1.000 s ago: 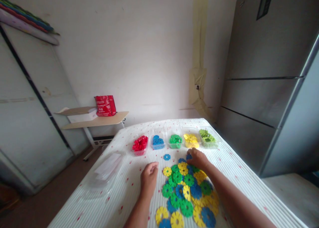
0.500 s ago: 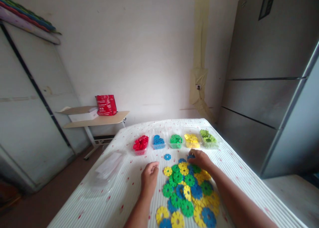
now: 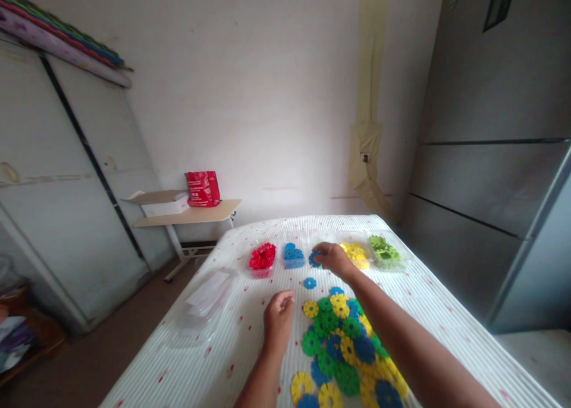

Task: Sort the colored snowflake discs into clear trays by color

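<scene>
Right hand (image 3: 333, 259): reaches out to the row of trays at the far side of the bed and pinches a blue disc (image 3: 314, 258) at the fingertips, with thumb and fingers closed on its edge. The disc sits just right of the blue tray (image 3: 294, 257). I can't tell whether it touches the tray rim.

Left hand (image 3: 278, 320): rests on the white striped cover (image 3: 250, 348) just left of the pile, with the fingers curled into a loose fist. I can't tell whether anything is inside.

Tray row, left to right:
- Red tray (image 3: 263, 258), holding red discs.
- Blue tray, holding blue discs.
- The next tray is hidden behind the right hand.
- Yellow tray (image 3: 355, 253).
- Light green tray (image 3: 384, 251).

One loose blue piece (image 3: 309, 283) lies alone on the cover, between the tray row and the pile.

The pile (image 3: 343, 348) is a mix of green, blue and yellow discs that overlap each other. It lies under and beside the right forearm and runs down to the bottom edge of the frame.

Clear plastic packaging (image 3: 206, 298) lies on the left part of the bed, well apart from the discs.

In the background, a small side table (image 3: 196, 215) stands against the wall with a red bag (image 3: 203, 188) and a white box (image 3: 166, 206) on it. A grey fridge (image 3: 491, 134) stands on the right.
</scene>
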The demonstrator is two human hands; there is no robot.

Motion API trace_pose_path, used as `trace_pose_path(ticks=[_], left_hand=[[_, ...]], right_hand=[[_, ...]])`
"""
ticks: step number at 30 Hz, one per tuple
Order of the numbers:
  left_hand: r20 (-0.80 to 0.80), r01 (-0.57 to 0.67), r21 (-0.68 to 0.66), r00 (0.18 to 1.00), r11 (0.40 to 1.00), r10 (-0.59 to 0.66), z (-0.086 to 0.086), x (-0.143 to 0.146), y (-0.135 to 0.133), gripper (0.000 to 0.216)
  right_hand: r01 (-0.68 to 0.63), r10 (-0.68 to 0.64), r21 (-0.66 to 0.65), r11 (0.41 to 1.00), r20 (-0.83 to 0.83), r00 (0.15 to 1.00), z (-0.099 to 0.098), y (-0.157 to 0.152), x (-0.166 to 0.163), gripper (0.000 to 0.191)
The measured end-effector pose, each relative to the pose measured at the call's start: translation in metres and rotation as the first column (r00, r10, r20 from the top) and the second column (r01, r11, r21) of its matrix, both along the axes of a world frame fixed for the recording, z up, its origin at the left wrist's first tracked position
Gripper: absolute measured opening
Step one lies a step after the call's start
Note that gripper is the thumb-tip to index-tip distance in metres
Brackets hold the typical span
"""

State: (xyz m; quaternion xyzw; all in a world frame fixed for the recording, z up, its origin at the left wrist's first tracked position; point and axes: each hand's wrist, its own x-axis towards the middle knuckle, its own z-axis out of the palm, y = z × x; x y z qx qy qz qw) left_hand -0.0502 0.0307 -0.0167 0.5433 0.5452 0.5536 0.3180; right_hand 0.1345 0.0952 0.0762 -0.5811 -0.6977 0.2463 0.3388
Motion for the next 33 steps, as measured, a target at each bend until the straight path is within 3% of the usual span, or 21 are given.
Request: trace_pose_path(ticks=[6, 10, 15, 21, 27, 33], left_hand=[[-0.014, -0.010, -0.007, 1.000, 1.000, 0.010, 0.002, -0.002, 0.000, 0.028], [-0.008, 0.005, -0.020, 1.000, 1.000, -0.005, 0.001, -0.001, 0.000, 0.028], [0.009, 0.000, 0.003, 1.000, 1.000, 0.000, 0.000, 0.001, 0.000, 0.026], [-0.010, 0.004, 0.022, 1.000, 1.000, -0.004, -0.003, 0.000, 0.001, 0.027], [-0.033, 0.020, 0.013, 0.999, 1.000, -0.019, -0.006, -0.002, 0.002, 0.028], [-0.022, 0.031, 0.007, 0.999, 1.000, -0.030, -0.008, -0.004, 0.004, 0.028]], right_hand=[[0.100, -0.100, 0.024, 0.995, 0.014, 0.995, 0.007, 0.031, -0.034, 0.031], [0.063, -0.066, 0.024, 0.998, 0.133, 0.989, -0.006, 0.011, -0.021, 0.017], [0.030, -0.036, 0.023, 0.999, 0.277, 0.960, -0.020, -0.021, 0.016, 0.025], [-0.117, 0.124, -0.042, 0.992, 0.377, 0.918, -0.036, -0.049, 0.049, 0.028], [-0.126, 0.159, -0.102, 0.987, 0.456, 0.875, -0.048, -0.057, 0.049, 0.040], [-0.086, 0.136, -0.121, 0.989, 0.513, 0.848, -0.053, -0.054, 0.044, 0.031]])
